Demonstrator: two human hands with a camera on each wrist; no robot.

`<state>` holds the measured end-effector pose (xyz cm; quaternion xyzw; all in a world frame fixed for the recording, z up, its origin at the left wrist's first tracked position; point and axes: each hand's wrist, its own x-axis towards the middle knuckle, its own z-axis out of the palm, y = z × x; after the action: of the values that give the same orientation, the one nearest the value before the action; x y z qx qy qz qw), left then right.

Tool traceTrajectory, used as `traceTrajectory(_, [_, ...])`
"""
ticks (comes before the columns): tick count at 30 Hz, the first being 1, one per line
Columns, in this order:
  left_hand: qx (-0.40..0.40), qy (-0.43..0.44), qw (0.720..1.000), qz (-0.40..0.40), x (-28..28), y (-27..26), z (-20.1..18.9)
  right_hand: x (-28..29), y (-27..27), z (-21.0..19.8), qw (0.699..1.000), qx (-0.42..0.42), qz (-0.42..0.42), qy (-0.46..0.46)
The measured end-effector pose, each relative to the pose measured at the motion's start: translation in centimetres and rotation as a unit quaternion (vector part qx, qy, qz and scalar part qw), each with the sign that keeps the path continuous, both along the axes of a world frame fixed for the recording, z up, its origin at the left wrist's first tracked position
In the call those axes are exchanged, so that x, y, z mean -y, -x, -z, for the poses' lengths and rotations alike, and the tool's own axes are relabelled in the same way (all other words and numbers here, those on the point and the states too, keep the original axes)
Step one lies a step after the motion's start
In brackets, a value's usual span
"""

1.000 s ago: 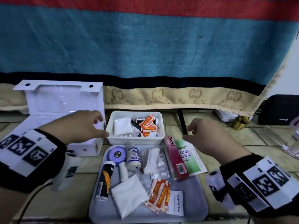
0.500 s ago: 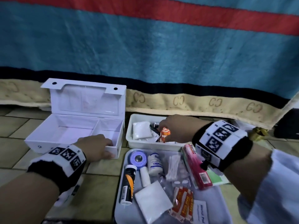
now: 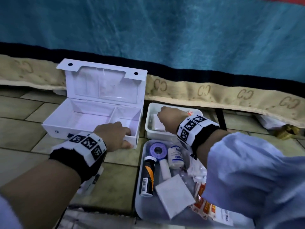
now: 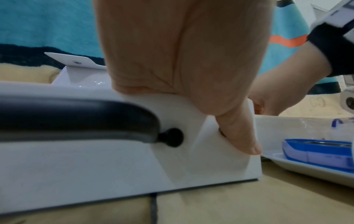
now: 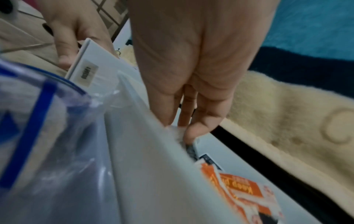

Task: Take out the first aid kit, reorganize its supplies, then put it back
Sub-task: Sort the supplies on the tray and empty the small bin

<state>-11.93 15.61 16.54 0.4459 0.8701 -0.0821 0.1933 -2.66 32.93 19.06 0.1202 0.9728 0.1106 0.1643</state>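
The left hand [image 3: 113, 135] grips the front right corner of the open white first aid kit [image 3: 85, 119] on the tiled floor, thumb on its front wall, fingers over the rim. The right hand [image 3: 171, 119] reaches into the white bin [image 3: 149, 128] beside the kit, fingers pointing down among packets; whether it pinches anything I cannot tell. Near the bin, a grey tray [image 3: 140, 204] carries more supplies

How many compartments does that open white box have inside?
2. The box has a big compartment on the left and a small one on the right, split by a divider. The left hand covers part of the small one.
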Motion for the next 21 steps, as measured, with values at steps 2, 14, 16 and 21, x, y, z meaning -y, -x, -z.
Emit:
traceTrajectory(2, [-0.002, 0.0, 1.0, 0.0, -0.1, 0.0, 0.0, 0.1, 0.0, 0.2, 1.0, -0.001, 0.015, -0.005])
traceTrajectory(14, [-0.013, 0.006, 1.0, 0.01, -0.2, 0.1, 0.4, 1.0, -9.5, -6.7, 0.93, -0.234, 0.069, 0.274])
traceTrajectory(16, [-0.014, 0.008, 1.0, 0.01, -0.2, 0.1, 0.3, 2.3, -12.5, -6.4, 0.923, -0.144, 0.074, 0.35])
traceTrajectory(21, [-0.011, 0.012, 1.0, 0.006, -0.3, 0.0, 0.2, 3.9, -15.4, -1.8, 0.935, -0.044, 0.06, 0.348])
